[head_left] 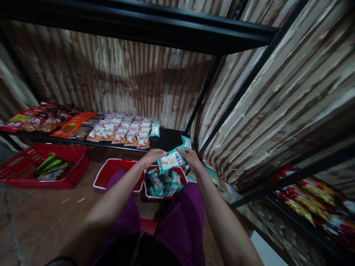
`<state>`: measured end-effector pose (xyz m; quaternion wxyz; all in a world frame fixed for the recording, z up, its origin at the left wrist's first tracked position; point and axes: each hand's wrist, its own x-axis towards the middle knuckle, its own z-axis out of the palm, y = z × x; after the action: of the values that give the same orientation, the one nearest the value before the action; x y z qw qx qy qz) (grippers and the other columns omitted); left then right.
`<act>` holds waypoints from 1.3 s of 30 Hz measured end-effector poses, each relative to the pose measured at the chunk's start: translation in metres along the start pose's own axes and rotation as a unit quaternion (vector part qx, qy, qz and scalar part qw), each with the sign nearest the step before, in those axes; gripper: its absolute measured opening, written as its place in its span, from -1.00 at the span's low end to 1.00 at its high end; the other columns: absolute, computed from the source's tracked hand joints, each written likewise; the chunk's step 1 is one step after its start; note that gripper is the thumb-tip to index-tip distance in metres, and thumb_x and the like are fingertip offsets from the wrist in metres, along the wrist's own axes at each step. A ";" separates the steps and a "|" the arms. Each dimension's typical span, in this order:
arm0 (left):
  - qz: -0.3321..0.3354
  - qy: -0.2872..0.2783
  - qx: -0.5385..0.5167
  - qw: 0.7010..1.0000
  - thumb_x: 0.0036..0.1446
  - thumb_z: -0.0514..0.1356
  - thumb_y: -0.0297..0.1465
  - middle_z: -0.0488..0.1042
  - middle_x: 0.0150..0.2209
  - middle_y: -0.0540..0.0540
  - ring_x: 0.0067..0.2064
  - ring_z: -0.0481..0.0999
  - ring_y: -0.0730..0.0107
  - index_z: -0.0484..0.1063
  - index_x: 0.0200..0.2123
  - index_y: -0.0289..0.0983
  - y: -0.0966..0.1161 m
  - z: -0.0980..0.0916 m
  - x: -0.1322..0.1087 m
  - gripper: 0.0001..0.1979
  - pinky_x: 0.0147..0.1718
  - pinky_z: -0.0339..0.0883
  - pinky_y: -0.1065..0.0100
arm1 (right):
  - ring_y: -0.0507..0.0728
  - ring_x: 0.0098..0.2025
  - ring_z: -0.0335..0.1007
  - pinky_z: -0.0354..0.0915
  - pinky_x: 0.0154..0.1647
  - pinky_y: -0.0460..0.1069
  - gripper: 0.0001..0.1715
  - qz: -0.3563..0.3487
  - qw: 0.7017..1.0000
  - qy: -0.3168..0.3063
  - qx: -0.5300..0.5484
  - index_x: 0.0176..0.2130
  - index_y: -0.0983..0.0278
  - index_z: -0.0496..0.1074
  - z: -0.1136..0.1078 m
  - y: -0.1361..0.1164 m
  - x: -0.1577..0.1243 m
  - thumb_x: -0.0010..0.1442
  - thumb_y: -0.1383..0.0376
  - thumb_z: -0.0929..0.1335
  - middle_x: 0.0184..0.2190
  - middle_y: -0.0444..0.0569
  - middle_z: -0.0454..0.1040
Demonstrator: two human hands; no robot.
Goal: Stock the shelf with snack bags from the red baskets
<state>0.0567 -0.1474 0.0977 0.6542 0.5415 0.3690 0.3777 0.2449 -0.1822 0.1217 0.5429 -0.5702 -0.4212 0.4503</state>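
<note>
A green-and-white snack bag [172, 160] is held up between my two hands, above a small red basket [146, 184] with a white rim. My left hand [152, 157] pinches its left upper edge. At the right end, my right hand [191, 156] has its fingers closed on the bag. A further green piece of packaging [186, 141] sticks up behind the right fingers; whether it is a second bag I cannot tell. Several matching green bags [155, 181] lie in the basket. One more green bag [155, 129] sits on the black shelf [169, 138], beside rows of white-and-orange snack bags [130, 129].
Left of my knees stands another red basket [107, 173]; farther left, a bigger red basket [74, 171] holds green packets [51, 166]. Red and orange packages [52, 120] fill the shelf's left end. A black shelf beam [138, 24] crosses overhead. Red-yellow bags [307, 195] lie at right.
</note>
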 end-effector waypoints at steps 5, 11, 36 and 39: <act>0.019 0.010 -0.054 0.998 -0.23 0.41 -0.24 0.58 -0.41 -0.09 -0.35 0.50 0.36 0.57 -0.34 -0.33 -0.016 0.002 -0.022 -0.64 -0.28 0.35 0.38 | 0.01 -0.67 0.31 0.20 -0.65 -0.12 -0.57 0.011 0.999 -0.010 -0.034 -0.59 0.29 0.40 0.005 -0.001 0.001 -0.27 0.02 0.52 -0.71 -0.17 0.44; 0.028 0.086 -0.077 0.993 -0.15 0.37 -0.21 0.57 -0.42 -0.07 -0.39 0.50 0.38 0.57 -0.31 -0.35 -0.025 0.010 -0.038 -0.63 -0.35 0.35 0.40 | 0.02 -0.71 0.31 0.20 -0.71 -0.13 -0.63 0.044 0.997 -0.022 -0.056 -0.62 0.28 0.36 0.013 -0.008 0.007 -0.17 0.09 0.50 -0.75 -0.15 0.41; -0.052 0.126 -0.210 0.968 0.02 0.25 -0.40 0.58 -0.28 -0.17 -0.28 0.54 0.35 0.50 -0.25 -0.37 -0.030 0.022 -0.071 -0.79 -0.26 0.40 0.34 | 0.17 -0.10 0.43 0.28 0.00 0.07 -0.52 -0.230 0.945 0.057 -0.226 -0.16 0.22 0.51 0.023 -0.017 0.020 -0.08 0.05 0.45 -0.18 -0.05 0.56; -0.032 0.169 -0.247 0.954 0.03 0.24 -0.41 0.57 -0.25 -0.17 -0.26 0.55 0.34 0.49 -0.27 -0.36 -0.032 0.017 -0.066 -0.82 -0.18 0.40 0.27 | 0.18 0.00 0.39 0.24 0.08 0.11 -0.39 -0.231 0.946 0.165 -0.154 -0.03 0.29 0.43 0.023 0.005 -0.001 0.03 -0.03 0.36 -0.04 0.07 0.49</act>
<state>0.0462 -0.2178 0.0731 0.7075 0.2793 0.3861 0.5219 0.2220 -0.1782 0.1162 0.5992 -0.6004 -0.5102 0.1417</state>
